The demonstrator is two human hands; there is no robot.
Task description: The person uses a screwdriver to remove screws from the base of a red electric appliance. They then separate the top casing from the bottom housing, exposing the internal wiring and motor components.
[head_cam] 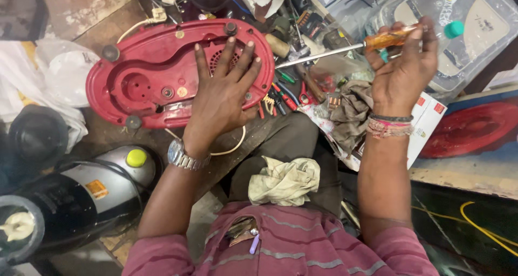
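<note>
Left hand flat on glossy red oval plastic base.

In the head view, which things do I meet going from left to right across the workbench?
White plastic bag → red appliance base → left hand → pliers → grey rag → right hand holding screwdriver → red round lid.

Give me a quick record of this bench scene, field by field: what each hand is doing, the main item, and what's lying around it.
Left hand: left hand spread flat on the red appliance base, fingers splayed
Right hand: right hand raised, gripping a screwdriver by its amber handle, shaft pointing toward the base
Main item: red oval plastic base, underside up, with round feet and a white cord
Nearby: pliers and small tools, crumpled cloth on the lap, silver appliance with a yellow-green button
Wrists: metal watch on the left, bracelets on the right
</note>
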